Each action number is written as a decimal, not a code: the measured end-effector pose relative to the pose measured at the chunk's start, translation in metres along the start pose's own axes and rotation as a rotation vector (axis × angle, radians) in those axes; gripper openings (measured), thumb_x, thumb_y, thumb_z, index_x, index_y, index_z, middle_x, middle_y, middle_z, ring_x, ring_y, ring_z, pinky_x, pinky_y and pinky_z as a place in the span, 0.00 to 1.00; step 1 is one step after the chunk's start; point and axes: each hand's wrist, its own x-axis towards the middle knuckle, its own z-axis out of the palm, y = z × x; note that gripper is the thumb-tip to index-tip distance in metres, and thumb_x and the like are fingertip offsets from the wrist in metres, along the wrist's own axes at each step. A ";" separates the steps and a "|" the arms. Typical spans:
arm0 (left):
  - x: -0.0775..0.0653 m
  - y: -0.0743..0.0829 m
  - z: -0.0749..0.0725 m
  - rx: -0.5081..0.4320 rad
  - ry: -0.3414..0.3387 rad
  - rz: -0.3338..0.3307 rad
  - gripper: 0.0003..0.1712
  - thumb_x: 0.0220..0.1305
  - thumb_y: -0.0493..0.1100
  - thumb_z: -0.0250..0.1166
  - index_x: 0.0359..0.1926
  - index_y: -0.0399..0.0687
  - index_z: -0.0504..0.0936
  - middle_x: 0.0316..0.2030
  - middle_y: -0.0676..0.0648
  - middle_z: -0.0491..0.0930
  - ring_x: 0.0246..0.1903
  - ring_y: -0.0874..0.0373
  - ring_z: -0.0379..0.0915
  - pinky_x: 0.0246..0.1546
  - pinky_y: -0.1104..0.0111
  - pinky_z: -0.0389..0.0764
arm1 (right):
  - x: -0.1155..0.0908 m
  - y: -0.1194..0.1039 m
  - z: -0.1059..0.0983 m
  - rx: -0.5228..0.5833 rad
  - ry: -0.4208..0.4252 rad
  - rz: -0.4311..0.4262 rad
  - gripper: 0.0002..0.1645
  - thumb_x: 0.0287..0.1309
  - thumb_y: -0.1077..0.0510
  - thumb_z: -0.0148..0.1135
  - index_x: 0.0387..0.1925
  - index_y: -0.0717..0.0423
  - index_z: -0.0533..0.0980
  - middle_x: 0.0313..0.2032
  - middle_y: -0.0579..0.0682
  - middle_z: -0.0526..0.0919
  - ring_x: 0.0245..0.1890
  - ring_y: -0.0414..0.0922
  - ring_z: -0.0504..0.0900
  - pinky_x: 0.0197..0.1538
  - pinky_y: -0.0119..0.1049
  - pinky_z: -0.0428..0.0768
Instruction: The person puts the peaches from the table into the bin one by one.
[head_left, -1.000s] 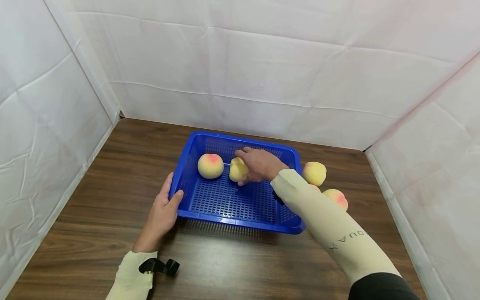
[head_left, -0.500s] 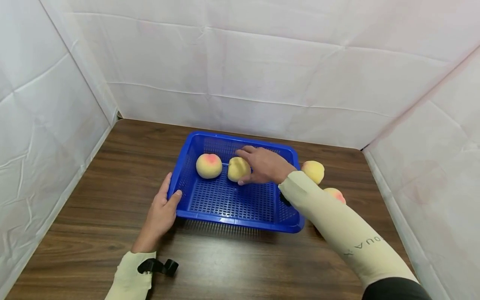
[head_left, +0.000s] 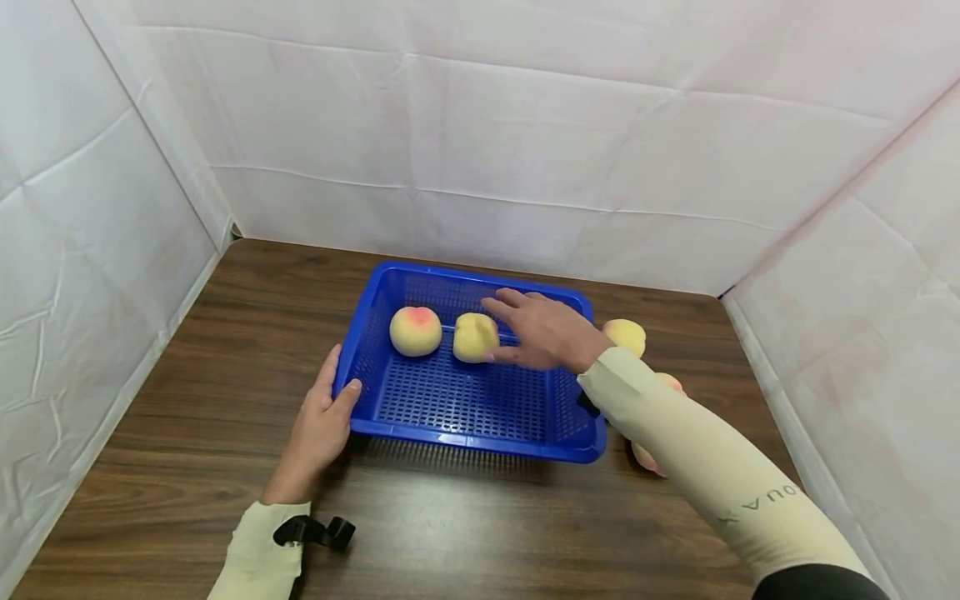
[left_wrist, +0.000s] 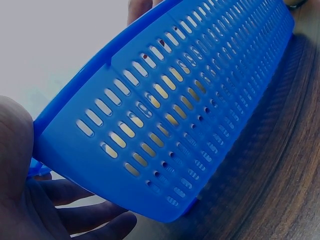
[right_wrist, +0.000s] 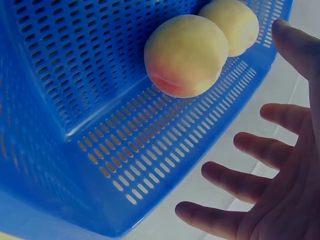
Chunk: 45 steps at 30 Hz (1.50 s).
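A blue plastic basket with slotted walls sits on the wooden table. My left hand grips its left end, thumb over the rim and fingers on the outside, as the left wrist view also shows. Inside lie two yellow peaches with pink blush: the left peach and the right peach, side by side towards the back. Over the basket, just right of the second peach, my right hand has its fingers spread and holds nothing. In the right wrist view both peaches appear beyond the spread fingers.
To the basket's right, a peach rests on the table. Another peach and a third peach are partly hidden by the right sleeve. White cloth walls enclose the back and sides.
My right hand has let go of the second peach, opened its fingers and drawn back to the right. That peach stays in the basket. My left hand keeps its grip on the rim.
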 end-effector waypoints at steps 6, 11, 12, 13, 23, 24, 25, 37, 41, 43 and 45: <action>0.001 0.000 0.000 0.000 -0.005 -0.009 0.36 0.75 0.42 0.45 0.76 0.50 0.37 0.73 0.37 0.45 0.69 0.40 0.43 0.66 0.41 0.48 | -0.008 0.003 -0.001 -0.004 0.009 0.009 0.47 0.60 0.27 0.48 0.74 0.42 0.53 0.72 0.54 0.53 0.67 0.60 0.58 0.63 0.59 0.64; 0.002 0.001 0.001 -0.003 -0.002 -0.012 0.36 0.75 0.42 0.45 0.76 0.50 0.38 0.73 0.37 0.46 0.69 0.40 0.43 0.66 0.41 0.49 | -0.019 0.011 -0.001 -0.012 0.015 0.030 0.47 0.61 0.25 0.45 0.74 0.40 0.52 0.73 0.53 0.52 0.68 0.59 0.55 0.64 0.62 0.61; 0.002 0.001 0.001 -0.003 -0.001 -0.011 0.36 0.75 0.42 0.45 0.76 0.50 0.38 0.72 0.37 0.46 0.69 0.40 0.44 0.66 0.41 0.49 | -0.022 0.013 0.000 -0.017 0.018 0.032 0.47 0.61 0.25 0.44 0.74 0.40 0.52 0.73 0.53 0.52 0.68 0.59 0.55 0.64 0.62 0.60; 0.002 0.001 0.001 -0.006 -0.003 -0.013 0.36 0.75 0.42 0.45 0.76 0.50 0.38 0.73 0.37 0.46 0.69 0.40 0.43 0.66 0.41 0.49 | -0.024 0.015 0.001 -0.025 0.023 0.033 0.47 0.61 0.25 0.44 0.74 0.40 0.52 0.72 0.53 0.52 0.68 0.59 0.56 0.64 0.62 0.60; 0.004 -0.004 -0.002 -0.028 0.017 0.048 0.36 0.74 0.41 0.47 0.75 0.44 0.41 0.71 0.34 0.49 0.68 0.40 0.47 0.66 0.43 0.50 | -0.050 0.034 0.004 -0.015 0.054 0.074 0.47 0.60 0.23 0.41 0.74 0.40 0.50 0.72 0.54 0.52 0.68 0.60 0.54 0.62 0.69 0.56; 0.004 -0.004 -0.002 -0.031 0.018 0.053 0.36 0.74 0.40 0.47 0.75 0.44 0.42 0.71 0.34 0.50 0.68 0.40 0.47 0.66 0.43 0.50 | -0.052 0.036 0.004 -0.013 0.056 0.081 0.48 0.60 0.23 0.41 0.74 0.40 0.50 0.73 0.54 0.52 0.68 0.60 0.54 0.63 0.69 0.55; 0.004 -0.004 -0.002 -0.028 0.015 0.050 0.36 0.74 0.41 0.47 0.75 0.45 0.41 0.71 0.34 0.49 0.68 0.40 0.46 0.66 0.43 0.50 | -0.055 0.038 0.004 -0.007 0.060 0.088 0.48 0.60 0.23 0.41 0.74 0.40 0.50 0.73 0.53 0.52 0.68 0.60 0.53 0.63 0.69 0.55; 0.002 -0.001 -0.002 -0.007 0.004 0.022 0.36 0.75 0.43 0.47 0.76 0.47 0.40 0.72 0.36 0.48 0.69 0.40 0.45 0.67 0.43 0.49 | -0.098 0.074 0.018 0.097 0.108 0.196 0.43 0.66 0.27 0.34 0.75 0.43 0.50 0.73 0.53 0.49 0.69 0.59 0.50 0.64 0.70 0.50; 0.002 0.001 -0.002 -0.011 0.005 0.021 0.36 0.75 0.43 0.47 0.76 0.48 0.40 0.72 0.36 0.48 0.69 0.40 0.45 0.67 0.43 0.49 | -0.114 0.089 0.027 0.121 0.145 0.220 0.41 0.68 0.31 0.37 0.75 0.45 0.50 0.73 0.56 0.49 0.69 0.61 0.50 0.63 0.70 0.51; 0.002 0.001 -0.002 -0.010 0.008 0.020 0.36 0.75 0.43 0.47 0.76 0.48 0.40 0.72 0.36 0.48 0.69 0.40 0.45 0.67 0.43 0.49 | -0.123 0.094 0.034 0.128 0.167 0.229 0.40 0.70 0.34 0.39 0.74 0.48 0.51 0.72 0.58 0.50 0.68 0.63 0.52 0.62 0.70 0.54; 0.002 0.000 -0.002 -0.008 0.011 0.021 0.36 0.75 0.42 0.47 0.76 0.48 0.41 0.72 0.35 0.48 0.68 0.40 0.45 0.67 0.43 0.49 | -0.132 0.098 0.044 0.139 0.186 0.241 0.40 0.70 0.36 0.41 0.74 0.52 0.52 0.72 0.60 0.51 0.67 0.64 0.54 0.61 0.70 0.57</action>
